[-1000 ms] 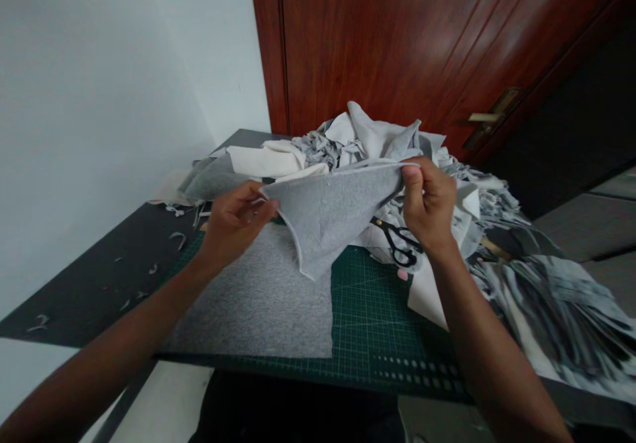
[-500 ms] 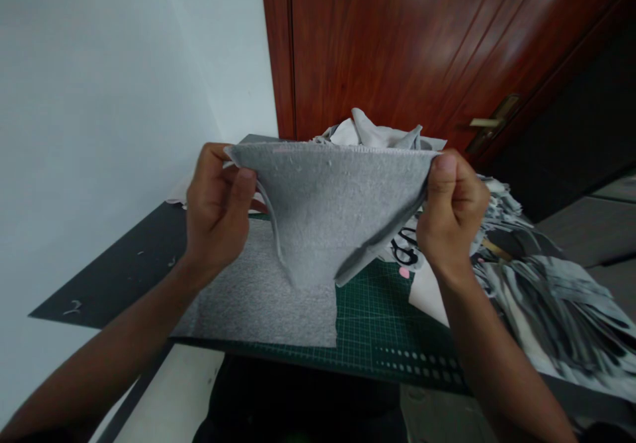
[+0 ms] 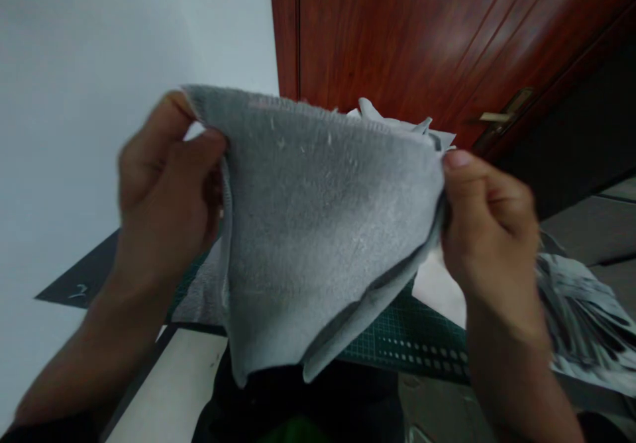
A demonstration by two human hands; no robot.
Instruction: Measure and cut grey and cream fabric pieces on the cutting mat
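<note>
Cloth [image 3: 322, 231] (gray) between both grips [image 3: 161, 191] [image 3: 491, 224]

Apparently a textile workroom, with grey cloth [image 3: 322, 224], gridded green cutting mat [image 3: 397, 330] and fabric strips [image 3: 589, 314].

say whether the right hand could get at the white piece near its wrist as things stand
Probably not, with the right hand pinching the grey cloth. If freed, likely yes: the white piece shows between the cloth and that hand, nothing seen lying on its visible part.
</note>
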